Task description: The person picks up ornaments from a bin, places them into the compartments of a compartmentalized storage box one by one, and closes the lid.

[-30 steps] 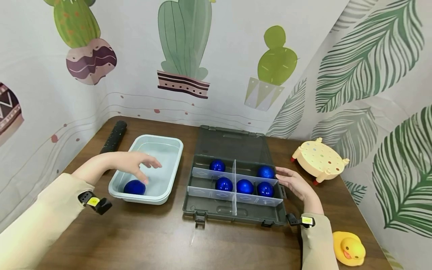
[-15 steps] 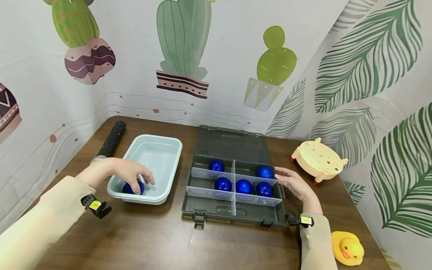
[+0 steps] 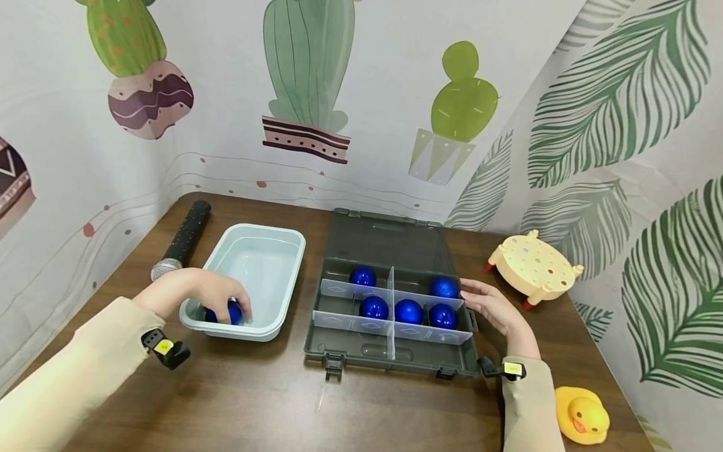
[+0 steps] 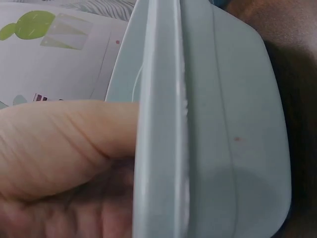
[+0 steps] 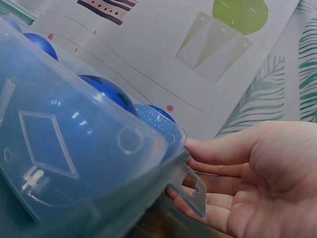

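My left hand [image 3: 217, 292] reaches into the pale blue tub [image 3: 268, 267] and grips a shiny blue ball [image 3: 234, 312] in its near-left corner, thumb in front, fingers over the far side. In the left wrist view the tub's wall [image 4: 233, 124] hides my fingertips and the ball. A dark clear divided case [image 3: 361, 353] lies with its lid [image 3: 390, 242] back. Blue balls sit in its back-left [image 3: 363, 276] and back-right [image 3: 444, 287] compartments and in the middle row [image 3: 409, 312]. My right hand [image 3: 497, 309] touches the case's right side, fingers extended, beside a side latch [image 5: 195, 193].
A black microphone [image 3: 189, 235] lies left of the tub. Right of the case stands a cream toy stool [image 3: 533, 267] with red-tipped legs. A yellow rubber duck [image 3: 583, 415] sits near the right sleeve. Patterned cloth [image 3: 226, 81] hangs behind the table.
My left hand has come down into the tub and closed round the blue ball, which has shifted slightly right. My right hand stays at the case's side.
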Demonstrator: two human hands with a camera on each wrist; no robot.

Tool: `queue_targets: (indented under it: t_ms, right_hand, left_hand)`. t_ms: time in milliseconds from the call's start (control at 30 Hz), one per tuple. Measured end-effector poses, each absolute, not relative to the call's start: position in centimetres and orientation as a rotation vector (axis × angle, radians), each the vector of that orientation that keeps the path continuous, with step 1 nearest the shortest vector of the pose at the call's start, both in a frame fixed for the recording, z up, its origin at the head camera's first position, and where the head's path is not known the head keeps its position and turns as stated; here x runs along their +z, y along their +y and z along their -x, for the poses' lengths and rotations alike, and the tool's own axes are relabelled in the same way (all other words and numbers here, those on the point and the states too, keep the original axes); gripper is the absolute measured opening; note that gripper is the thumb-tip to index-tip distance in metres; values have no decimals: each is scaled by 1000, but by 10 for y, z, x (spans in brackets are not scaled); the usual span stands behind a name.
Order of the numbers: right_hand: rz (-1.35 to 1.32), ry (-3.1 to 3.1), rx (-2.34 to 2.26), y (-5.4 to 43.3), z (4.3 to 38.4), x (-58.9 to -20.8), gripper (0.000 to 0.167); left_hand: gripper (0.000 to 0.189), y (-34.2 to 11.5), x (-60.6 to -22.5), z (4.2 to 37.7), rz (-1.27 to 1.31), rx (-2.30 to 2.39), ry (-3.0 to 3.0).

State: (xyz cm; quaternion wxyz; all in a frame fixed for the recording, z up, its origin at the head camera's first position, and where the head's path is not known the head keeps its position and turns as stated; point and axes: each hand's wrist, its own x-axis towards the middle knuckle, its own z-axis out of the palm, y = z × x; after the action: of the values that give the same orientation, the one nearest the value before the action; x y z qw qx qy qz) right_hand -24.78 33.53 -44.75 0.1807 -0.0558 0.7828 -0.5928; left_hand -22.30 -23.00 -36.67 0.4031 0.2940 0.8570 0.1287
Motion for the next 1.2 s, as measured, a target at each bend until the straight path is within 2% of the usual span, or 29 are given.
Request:
queue_targets:
  t_ms: [433, 667, 900, 1200]
  right_hand:
    - [161, 2206, -1682, 334, 249, -447, 61]
    - [160, 2192, -1680, 334, 250, -446, 61]
    - [160, 2201, -1683, 333, 249, -445, 61]
    - [160, 2203, -1678, 335, 248, -446, 60]
  left_hand:
    - [38, -234, -369, 226, -741, 391, 2192]
    - [38, -236, -355, 230, -744, 464, 2197]
    - [41, -238, -335, 233, -816, 592, 2342]
    - [43, -224, -330, 238, -1007, 834, 2503]
